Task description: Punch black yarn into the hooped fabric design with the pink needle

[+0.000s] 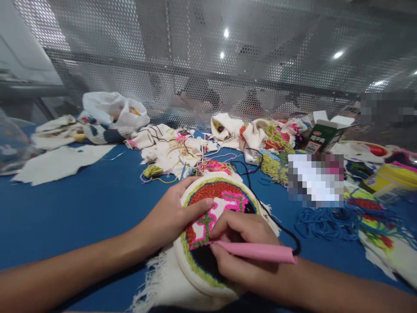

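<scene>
An embroidery hoop [182,267] with cream cloth stretched in it is tilted up in front of me. Its cloth carries looped yarn: a yellow-green ring, rust-red and black areas, and pink and olive shapes with bare white patches between. My left hand [182,204] grips the hoop's left edge, thumb on the rust-red yarn. Held in my right hand [244,243] is a pink punch needle [257,251], its tip at the border of the pink and black yarn, hidden by my fingers. Black yarn [286,232] runs from the handle's end back across the table.
Yarn scraps and cloth pieces cover the back of the blue table [81,191]. A white plastic bag [114,106] stands back left, a green box [322,134] back right. Blue yarn [325,224] and a yellow packet [389,180] lie right. Behind rises a perforated metal screen [202,43].
</scene>
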Available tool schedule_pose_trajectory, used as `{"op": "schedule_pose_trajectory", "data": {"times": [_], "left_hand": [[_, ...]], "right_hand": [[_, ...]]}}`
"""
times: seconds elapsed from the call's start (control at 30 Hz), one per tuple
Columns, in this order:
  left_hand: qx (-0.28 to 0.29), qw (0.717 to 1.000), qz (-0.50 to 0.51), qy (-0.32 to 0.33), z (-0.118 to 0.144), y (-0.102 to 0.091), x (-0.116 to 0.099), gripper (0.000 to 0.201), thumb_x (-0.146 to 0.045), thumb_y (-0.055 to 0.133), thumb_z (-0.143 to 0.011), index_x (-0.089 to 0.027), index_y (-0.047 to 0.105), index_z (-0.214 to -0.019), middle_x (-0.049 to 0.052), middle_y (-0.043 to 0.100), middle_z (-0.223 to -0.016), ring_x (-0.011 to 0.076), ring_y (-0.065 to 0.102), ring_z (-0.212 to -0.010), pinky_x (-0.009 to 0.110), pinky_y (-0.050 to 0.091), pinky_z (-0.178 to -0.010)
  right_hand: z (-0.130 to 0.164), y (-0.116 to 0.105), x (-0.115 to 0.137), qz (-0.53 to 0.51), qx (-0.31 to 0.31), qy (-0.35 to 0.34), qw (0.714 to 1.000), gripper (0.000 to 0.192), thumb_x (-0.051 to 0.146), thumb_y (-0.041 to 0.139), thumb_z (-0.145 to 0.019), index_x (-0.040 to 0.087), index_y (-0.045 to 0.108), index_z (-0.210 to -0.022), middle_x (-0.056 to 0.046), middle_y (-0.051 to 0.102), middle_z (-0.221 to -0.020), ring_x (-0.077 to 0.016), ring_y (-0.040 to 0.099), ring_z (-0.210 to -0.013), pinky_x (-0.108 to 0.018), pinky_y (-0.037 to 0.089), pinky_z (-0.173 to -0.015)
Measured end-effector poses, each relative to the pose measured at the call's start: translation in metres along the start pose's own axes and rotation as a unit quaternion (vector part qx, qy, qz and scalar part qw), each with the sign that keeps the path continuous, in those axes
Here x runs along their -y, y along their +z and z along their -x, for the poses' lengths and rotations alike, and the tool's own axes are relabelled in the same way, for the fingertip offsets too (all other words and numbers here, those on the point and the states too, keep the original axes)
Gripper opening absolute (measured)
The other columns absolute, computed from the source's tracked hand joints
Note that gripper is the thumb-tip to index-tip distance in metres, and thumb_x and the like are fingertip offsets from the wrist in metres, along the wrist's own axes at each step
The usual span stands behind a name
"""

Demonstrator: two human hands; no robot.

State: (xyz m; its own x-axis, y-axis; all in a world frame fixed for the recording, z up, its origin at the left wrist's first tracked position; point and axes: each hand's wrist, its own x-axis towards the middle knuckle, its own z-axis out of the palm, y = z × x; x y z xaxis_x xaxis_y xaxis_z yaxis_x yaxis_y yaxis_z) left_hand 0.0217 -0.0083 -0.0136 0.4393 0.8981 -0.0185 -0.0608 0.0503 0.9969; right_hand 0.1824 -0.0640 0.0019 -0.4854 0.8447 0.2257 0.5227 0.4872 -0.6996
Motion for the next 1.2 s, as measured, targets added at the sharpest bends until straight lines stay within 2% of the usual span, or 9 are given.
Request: {"op": "schedule_pose_trajectory", "data": {"times": [0.17,0.57,1.2], "left_hand": [[0.010,1.000,-0.018,0.020,-0.0002,-0.0024,0.0012,0.040,-0.029,0.064,-0.070,-0.017,0.050,-0.106,0.004,0.066,-0.099,0.0213,0.061,-0.086,0.029,0.048,-0.076],[0.007,1.000,-0.011,0.009,0.0008,-0.0032,0.0018,0.034,-0.027,0.065,-0.069,-0.016,0.052,-0.099,0.003,0.068,-0.091,0.0180,0.062,-0.078,0.024,0.049,-0.070],[0.003,0.999,0.030,-0.020,-0.0025,-0.0008,0.0029,0.036,-0.029,0.063,-0.070,-0.014,0.051,-0.100,0.006,0.068,-0.091,0.0206,0.063,-0.078,0.029,0.048,-0.069]], "right_hand": [[0.0016,0.0007,0.0012,0.022,0.001,0.000,1.000,0.013,0.015,0.054,-0.074,0.017,0.048,-0.063,0.005,0.049,-0.057,-0.0060,0.043,-0.051,-0.017,0.032,-0.050],[0.0010,-0.0032,0.0011,0.021,0.029,-0.001,0.999,0.012,0.018,0.051,-0.078,0.016,0.048,-0.067,0.004,0.048,-0.060,-0.0070,0.044,-0.055,-0.018,0.033,-0.052],[0.0007,-0.0025,-0.0020,0.007,0.020,-0.018,1.000,0.011,0.019,0.050,-0.078,0.015,0.049,-0.067,0.003,0.050,-0.059,-0.0077,0.044,-0.055,-0.019,0.033,-0.053]]}}
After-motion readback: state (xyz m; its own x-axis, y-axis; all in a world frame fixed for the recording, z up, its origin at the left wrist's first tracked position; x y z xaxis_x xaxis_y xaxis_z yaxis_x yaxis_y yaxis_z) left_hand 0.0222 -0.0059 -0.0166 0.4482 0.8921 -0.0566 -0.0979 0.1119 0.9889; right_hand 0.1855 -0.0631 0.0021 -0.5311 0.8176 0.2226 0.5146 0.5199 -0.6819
